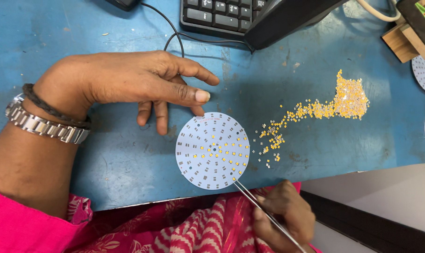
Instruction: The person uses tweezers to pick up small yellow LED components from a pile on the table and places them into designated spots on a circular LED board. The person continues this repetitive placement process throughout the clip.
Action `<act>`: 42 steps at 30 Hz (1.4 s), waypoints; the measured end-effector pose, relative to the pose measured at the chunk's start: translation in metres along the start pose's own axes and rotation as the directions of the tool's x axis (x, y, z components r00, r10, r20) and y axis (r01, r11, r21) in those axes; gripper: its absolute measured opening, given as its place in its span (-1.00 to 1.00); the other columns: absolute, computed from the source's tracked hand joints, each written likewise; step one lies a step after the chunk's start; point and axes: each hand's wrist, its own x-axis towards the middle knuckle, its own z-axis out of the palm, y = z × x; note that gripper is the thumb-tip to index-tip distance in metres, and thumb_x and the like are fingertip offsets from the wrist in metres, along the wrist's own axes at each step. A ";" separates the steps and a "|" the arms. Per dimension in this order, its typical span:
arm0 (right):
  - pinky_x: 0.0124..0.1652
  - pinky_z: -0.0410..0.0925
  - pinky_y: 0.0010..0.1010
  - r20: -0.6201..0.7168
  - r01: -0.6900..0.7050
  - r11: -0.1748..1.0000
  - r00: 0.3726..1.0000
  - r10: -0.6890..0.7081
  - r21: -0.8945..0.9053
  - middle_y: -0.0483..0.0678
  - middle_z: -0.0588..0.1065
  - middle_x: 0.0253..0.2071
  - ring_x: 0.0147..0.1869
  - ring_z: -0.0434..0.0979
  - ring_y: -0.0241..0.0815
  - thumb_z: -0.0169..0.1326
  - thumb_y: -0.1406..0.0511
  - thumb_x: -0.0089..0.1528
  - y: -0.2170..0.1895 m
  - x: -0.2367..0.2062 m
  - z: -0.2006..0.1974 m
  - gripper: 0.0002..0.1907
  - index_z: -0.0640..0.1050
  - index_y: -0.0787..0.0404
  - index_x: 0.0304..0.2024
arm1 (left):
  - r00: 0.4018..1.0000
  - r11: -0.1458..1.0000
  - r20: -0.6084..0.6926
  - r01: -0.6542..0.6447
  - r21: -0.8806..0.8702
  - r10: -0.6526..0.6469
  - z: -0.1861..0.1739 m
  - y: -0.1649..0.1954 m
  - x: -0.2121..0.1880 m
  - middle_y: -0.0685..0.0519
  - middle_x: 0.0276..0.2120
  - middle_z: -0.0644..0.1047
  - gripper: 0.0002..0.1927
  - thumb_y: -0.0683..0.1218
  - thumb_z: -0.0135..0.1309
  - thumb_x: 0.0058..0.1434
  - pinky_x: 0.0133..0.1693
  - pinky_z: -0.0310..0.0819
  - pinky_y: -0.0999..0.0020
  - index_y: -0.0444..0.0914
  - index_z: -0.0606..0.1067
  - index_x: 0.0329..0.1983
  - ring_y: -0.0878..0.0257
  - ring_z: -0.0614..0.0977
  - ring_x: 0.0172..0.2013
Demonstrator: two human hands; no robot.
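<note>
Two hands work at the blue desk's (128,168) near edge: right hand (285,216) fingers pinch tweezers (257,202) on the round white LED board (212,151); left hand (128,84) rests fingers spread, touching its rim. Loose yellow chips (329,105) lie rightward.

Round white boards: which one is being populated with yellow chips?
The full round white circuit board at the blue table's near edge, tweezers touching it. The two at the right edge are cropped and untouched.

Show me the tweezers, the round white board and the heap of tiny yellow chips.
tweezers (259,204), head view, mid-shaft.
round white board (198,154), head view, bare left face.
heap of tiny yellow chips (349,99), head view, thickest part.
</note>
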 end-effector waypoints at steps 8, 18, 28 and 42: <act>0.33 0.32 0.48 0.019 -0.263 0.619 0.928 0.372 0.740 0.15 0.52 -0.43 -0.26 0.51 -0.07 0.21 0.41 0.30 0.010 -0.020 -0.030 -0.85 0.56 0.43 -0.19 | 0.990 0.997 0.128 -0.049 -0.061 0.057 0.011 0.002 0.007 -0.03 0.05 0.66 -0.12 0.29 0.03 0.05 -0.67 0.56 0.42 -0.02 0.23 0.47 0.21 0.76 -0.59; 0.30 -0.15 0.72 0.339 -0.399 -0.029 0.736 0.587 0.917 -0.11 0.36 -0.51 -0.08 0.46 -0.06 0.21 0.30 0.24 0.002 0.014 -0.033 -0.77 0.40 0.13 -0.40 | 0.999 0.998 0.001 0.043 -0.051 -0.043 -0.003 0.009 -0.007 -0.15 -0.11 0.66 -0.11 0.36 0.08 0.05 -0.72 0.48 0.40 -0.01 0.31 0.46 0.14 0.71 -0.68; 0.30 -0.06 0.67 0.332 -0.343 -0.094 0.748 0.575 0.935 -0.20 0.34 -0.51 -0.13 0.47 -0.18 0.22 0.28 0.27 -0.001 0.047 0.025 -0.75 0.39 0.07 -0.41 | 0.996 0.992 -0.083 -0.047 -0.120 0.037 -0.020 -0.001 -0.011 -0.13 0.02 0.66 -0.05 0.36 0.04 0.03 -0.76 0.45 0.49 -0.08 0.20 0.46 0.18 0.72 -0.66; -0.01 0.44 0.24 0.156 -0.321 0.266 0.853 0.498 0.909 -0.01 0.45 -0.46 -0.18 0.48 -0.06 0.23 0.32 0.33 0.037 -0.004 -0.030 -0.80 0.54 0.37 -0.22 | 0.993 0.994 -0.107 -0.062 -0.091 0.052 -0.020 -0.006 -0.007 -0.14 -0.03 0.67 -0.12 0.33 0.03 0.08 -0.78 0.35 0.51 -0.11 0.25 0.44 0.20 0.70 -0.68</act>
